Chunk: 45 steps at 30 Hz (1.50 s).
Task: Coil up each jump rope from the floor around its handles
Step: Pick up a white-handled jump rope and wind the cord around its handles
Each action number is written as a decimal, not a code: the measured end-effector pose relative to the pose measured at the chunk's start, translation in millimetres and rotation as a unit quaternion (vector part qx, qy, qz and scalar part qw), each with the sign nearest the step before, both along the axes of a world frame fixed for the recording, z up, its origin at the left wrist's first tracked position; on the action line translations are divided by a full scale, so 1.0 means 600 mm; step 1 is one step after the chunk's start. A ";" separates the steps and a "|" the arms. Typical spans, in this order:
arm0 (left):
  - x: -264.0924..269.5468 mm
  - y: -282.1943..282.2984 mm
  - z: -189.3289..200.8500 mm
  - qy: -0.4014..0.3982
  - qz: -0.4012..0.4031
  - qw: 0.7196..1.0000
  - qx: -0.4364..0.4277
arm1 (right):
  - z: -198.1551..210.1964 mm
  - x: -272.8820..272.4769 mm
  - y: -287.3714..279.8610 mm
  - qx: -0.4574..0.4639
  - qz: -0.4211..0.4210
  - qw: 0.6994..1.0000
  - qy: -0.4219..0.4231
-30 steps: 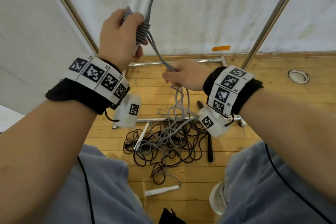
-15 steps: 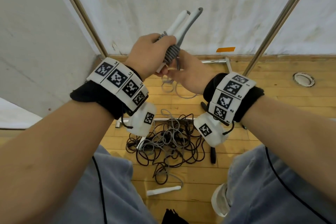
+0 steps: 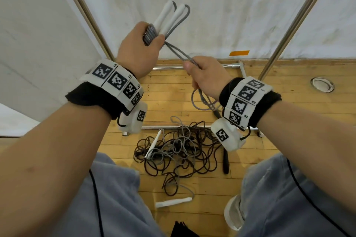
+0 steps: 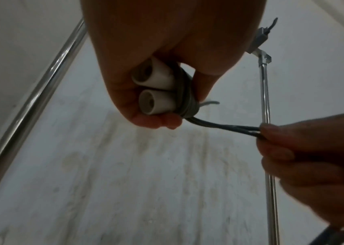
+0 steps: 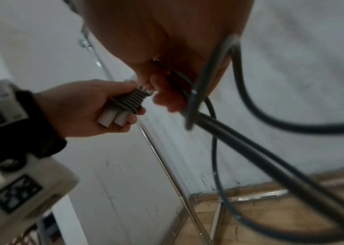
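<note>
My left hand (image 3: 138, 48) grips two white handles (image 3: 167, 18) held side by side, with grey rope coiled around them (image 3: 149, 33). In the left wrist view the handle ends (image 4: 154, 92) and the coils (image 4: 187, 102) sit inside my curled fingers. My right hand (image 3: 204, 75) pinches the doubled grey rope (image 3: 179, 52), pulled taut down and to the right of the coil. A short loop of grey rope (image 3: 200, 102) hangs below that hand. On the floor lies a tangle of grey and dark ropes (image 3: 179, 150) with loose white handles (image 3: 173, 202).
A black handle (image 3: 225, 161) lies right of the tangle. Metal stand poles (image 3: 289, 31) rise against the white backdrop, with base bars (image 3: 173, 67) on the wooden floor. My knees in grey trousers (image 3: 289, 198) flank the pile. A round floor fitting (image 3: 322, 84) sits far right.
My left hand first dropped to meet the right hand, then lifted again. The right hand has pulled the rope down and right, drawing it taut after another turn around the handles.
</note>
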<state>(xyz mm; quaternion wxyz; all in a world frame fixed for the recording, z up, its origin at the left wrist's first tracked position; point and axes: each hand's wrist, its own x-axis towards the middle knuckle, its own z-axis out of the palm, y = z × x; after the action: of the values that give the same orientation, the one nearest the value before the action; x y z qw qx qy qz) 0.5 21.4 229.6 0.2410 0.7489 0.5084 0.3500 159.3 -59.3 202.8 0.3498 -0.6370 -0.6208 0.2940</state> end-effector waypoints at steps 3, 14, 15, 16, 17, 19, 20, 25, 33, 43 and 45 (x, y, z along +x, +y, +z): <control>-0.006 0.014 -0.022 0.089 0.016 0.995 0.029 | 0.008 -0.009 -0.001 0.025 0.030 0.996 -0.077; 0.013 -0.004 -0.043 0.291 -0.053 0.955 0.028 | 0.044 0.021 -0.006 0.015 0.070 0.971 -0.227; 0.016 -0.008 -0.043 0.304 -0.074 0.950 0.021 | 0.047 0.028 -0.006 0.026 0.063 0.967 -0.246; 0.019 -0.013 -0.043 0.313 -0.099 0.945 0.011 | 0.049 0.033 -0.006 0.039 0.051 0.963 -0.261; 0.022 -0.018 -0.044 0.317 -0.125 0.940 -0.001 | 0.050 0.037 -0.006 0.052 0.038 0.960 -0.273; 0.028 -0.028 -0.044 0.310 -0.172 0.935 -0.018 | 0.052 0.042 -0.004 0.076 0.013 0.954 -0.290; 0.030 -0.032 -0.042 0.303 -0.190 0.933 -0.022 | 0.052 0.043 -0.003 0.084 0.004 0.951 -0.296; 0.032 -0.052 -0.026 0.284 -0.249 0.926 0.002 | 0.058 0.040 0.001 0.106 -0.019 0.949 -0.295; 0.033 -0.071 -0.017 0.251 -0.233 0.937 0.060 | 0.072 0.060 0.008 0.074 0.019 0.972 -0.223; 0.035 -0.091 0.021 -0.014 -0.208 0.978 0.013 | 0.056 0.062 0.007 -0.121 0.060 0.961 0.242; 0.036 -0.087 0.021 -0.054 -0.173 0.983 0.006 | 0.043 0.044 0.009 -0.115 0.066 0.959 0.249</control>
<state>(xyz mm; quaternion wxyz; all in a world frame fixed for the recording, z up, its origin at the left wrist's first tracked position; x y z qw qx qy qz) 22.0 -30.8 242.4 0.3201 0.8072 0.3556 0.3458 185.7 -54.1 228.8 0.3972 -0.5376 -0.5167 0.5350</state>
